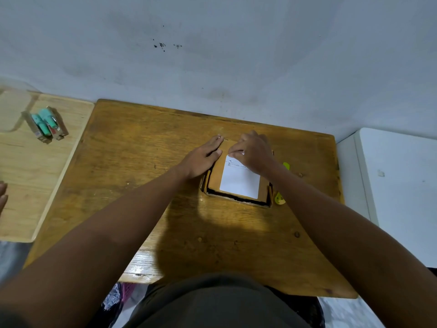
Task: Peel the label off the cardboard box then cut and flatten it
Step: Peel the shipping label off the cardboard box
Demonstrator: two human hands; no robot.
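A small brown cardboard box (216, 177) sits on the wooden table (142, 176), near its far side. A white label (240, 182) covers most of the box's top. My left hand (203, 157) lies flat with straight fingers against the box's left side and top edge. My right hand (254, 152) is over the label's far left corner, with fingertips curled and pinching at that corner. A yellow-green cutter (280, 197) lies just right of the box, partly hidden behind my right forearm.
A lighter wooden board (35, 176) adjoins the table on the left and carries two small boxes with teal items (46, 124). A clear plastic lid (11, 107) sits at its far corner. A white surface (397, 176) stands to the right. The wall is close behind.
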